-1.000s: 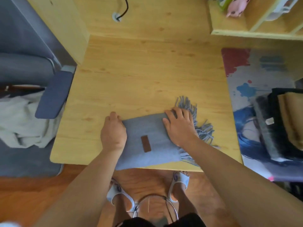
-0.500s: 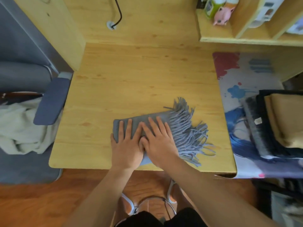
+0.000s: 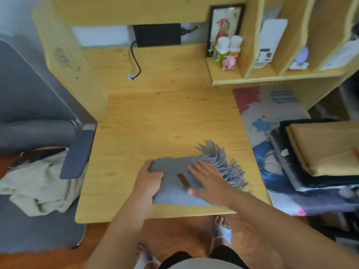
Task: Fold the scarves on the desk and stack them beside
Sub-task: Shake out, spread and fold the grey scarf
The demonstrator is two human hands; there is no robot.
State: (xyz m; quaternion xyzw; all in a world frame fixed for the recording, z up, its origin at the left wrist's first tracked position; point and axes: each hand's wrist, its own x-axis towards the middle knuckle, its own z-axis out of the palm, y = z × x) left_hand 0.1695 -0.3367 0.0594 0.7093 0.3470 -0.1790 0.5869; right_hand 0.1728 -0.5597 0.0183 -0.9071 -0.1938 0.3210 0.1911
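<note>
Where half a second ago both hands lay flat side by side on the folded cloth, I now log them apart, and the brown label is uncovered again.

Left hand (image 3: 148,180): grip curled over the 9 o'clock edge of the grey scarf (image 3: 174,183), fingers wrapped on the fold, thumb toward the far corner. Closed on the cloth.

Right hand (image 3: 208,181): fingers spread and flat, nothing held. Blurred, so I cannot tell whether it presses the cloth or hovers just above it.

Grey scarf: folded to a compact rectangle at the 6 o'clock edge of the counter (image 3: 165,123). Brown label (image 3: 183,179) face up between the two hands. Fringe (image 3: 219,164) fanned loose at 2 o'clock of the fold, not tucked.

Stack of folded scarves (image 3: 318,152): dark layers with a tan one on top, at 3 o'clock, resting on the printed mat (image 3: 268,107), well apart from the grey piece.

Beige cloth (image 3: 37,187): heaped at 9 o'clock, off the counter, beside the chair armrest (image 3: 76,152).

Assessment: folding of this piece looks finished. One hand gripping an edge and the other freed reads to me as preparation to lift. Remaining step, in my judgement, is carrying it to the stack at 3 o'clock; the loose fringe may trail or open the fold.
</note>
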